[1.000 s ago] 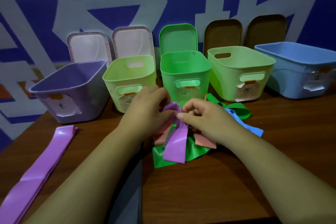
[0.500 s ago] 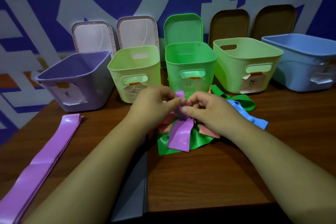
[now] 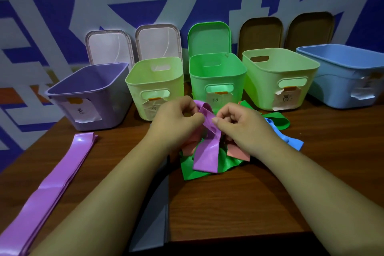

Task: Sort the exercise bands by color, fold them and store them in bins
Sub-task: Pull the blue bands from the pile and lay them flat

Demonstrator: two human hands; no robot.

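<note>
**Two hands pinch a purple exercise band above a mixed pile**

At the middle of the brown worktop (image 3: 228,203), the left hand (image 3: 174,118) and right hand (image 3: 239,124) meet. Their curled fingers (image 3: 218,120) pinch a folded purple band (image 3: 207,145), whose lower end drapes over a pile of green, pink and blue bands (image 3: 199,170). A long purple band (image 3: 56,183) lies flat at the far left. Five open bins (image 3: 218,81) stand in a row behind.

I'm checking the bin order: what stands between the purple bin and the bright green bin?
One pale green bin stands between the purple bin and the bright green bin, as the head view shows.
</note>
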